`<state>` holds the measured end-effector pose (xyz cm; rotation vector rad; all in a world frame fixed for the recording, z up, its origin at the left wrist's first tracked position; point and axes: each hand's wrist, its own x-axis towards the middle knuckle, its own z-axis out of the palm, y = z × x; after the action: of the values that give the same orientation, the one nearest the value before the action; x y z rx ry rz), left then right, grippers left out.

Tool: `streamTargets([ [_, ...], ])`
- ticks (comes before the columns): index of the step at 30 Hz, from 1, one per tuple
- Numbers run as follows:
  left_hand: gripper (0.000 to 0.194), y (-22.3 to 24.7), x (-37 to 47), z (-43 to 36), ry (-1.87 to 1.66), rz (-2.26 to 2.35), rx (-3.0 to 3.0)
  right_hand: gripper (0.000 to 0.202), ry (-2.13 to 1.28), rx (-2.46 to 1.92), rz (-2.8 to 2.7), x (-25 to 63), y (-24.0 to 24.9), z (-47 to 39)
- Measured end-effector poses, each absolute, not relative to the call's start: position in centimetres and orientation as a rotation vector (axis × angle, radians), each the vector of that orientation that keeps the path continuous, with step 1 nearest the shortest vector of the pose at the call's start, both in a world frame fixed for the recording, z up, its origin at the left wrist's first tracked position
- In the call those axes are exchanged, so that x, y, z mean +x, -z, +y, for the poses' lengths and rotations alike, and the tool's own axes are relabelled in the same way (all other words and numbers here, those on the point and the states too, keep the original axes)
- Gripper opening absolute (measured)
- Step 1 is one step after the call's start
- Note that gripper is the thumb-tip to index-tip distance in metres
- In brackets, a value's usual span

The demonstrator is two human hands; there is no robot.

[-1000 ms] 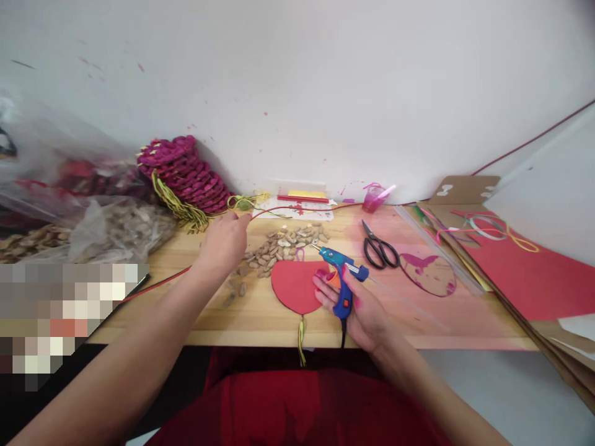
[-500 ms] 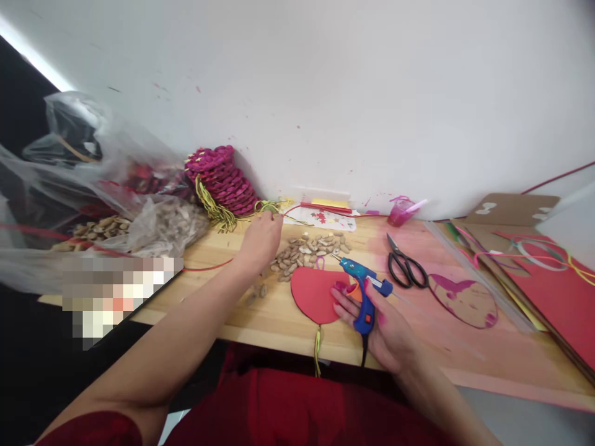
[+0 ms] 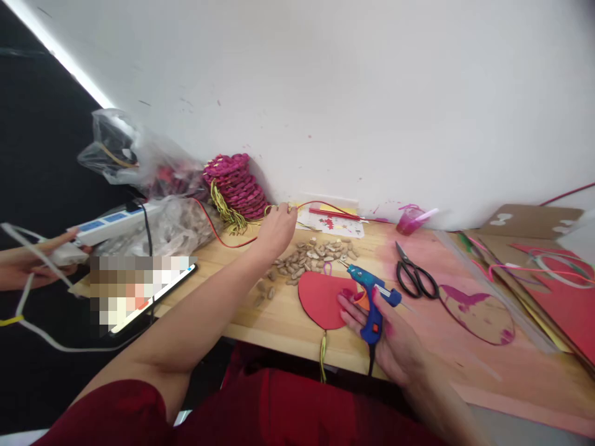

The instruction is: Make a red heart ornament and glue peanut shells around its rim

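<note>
My right hand (image 3: 393, 347) is wrapped round the handle of a blue hot glue gun (image 3: 373, 310), its nozzle pointing up and left. Beneath the gun lies a red rounded card piece (image 3: 323, 300), with a purple loop at its top and a yellow-green tassel (image 3: 323, 356) hanging over the table edge. My left hand (image 3: 277, 229) reaches to the back of the table, fingers bent down beside yellow-green strings and a red cord (image 3: 242, 243). Its fingertips are hidden, so what they grip cannot be seen. Peanuts (image 3: 307, 257) lie scattered between my hands.
At left another person's hand (image 3: 37, 266) holds a white power strip (image 3: 114, 224) with a trailing cable. Nearby are a lit screen (image 3: 153, 297), plastic bags (image 3: 181, 217) and a magenta braided bundle (image 3: 239, 186). Black scissors (image 3: 413, 275) and a stained oval card (image 3: 478, 313) lie right.
The view has shifted left, so most things sit further right. The other person's hand with the power strip has come into sight. My left hand stays near the strings; my right still holds the glue gun.
</note>
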<state>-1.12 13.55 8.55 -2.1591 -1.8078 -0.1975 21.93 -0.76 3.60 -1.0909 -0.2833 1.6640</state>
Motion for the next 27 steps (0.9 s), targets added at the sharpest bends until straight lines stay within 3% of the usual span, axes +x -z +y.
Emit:
streamTargets([
  [11,0.041,-7.8,-2.1,14.3,0.200,-1.778,-2.225,0.019,-1.660,-1.095,-0.252,21.7,-4.0,-0.8],
  [27,0.042,-7.2,-2.5,17.0,0.208,-1.774,-2.177,0.021,-1.675,-1.103,-0.218,21.6,-4.4,-0.9],
])
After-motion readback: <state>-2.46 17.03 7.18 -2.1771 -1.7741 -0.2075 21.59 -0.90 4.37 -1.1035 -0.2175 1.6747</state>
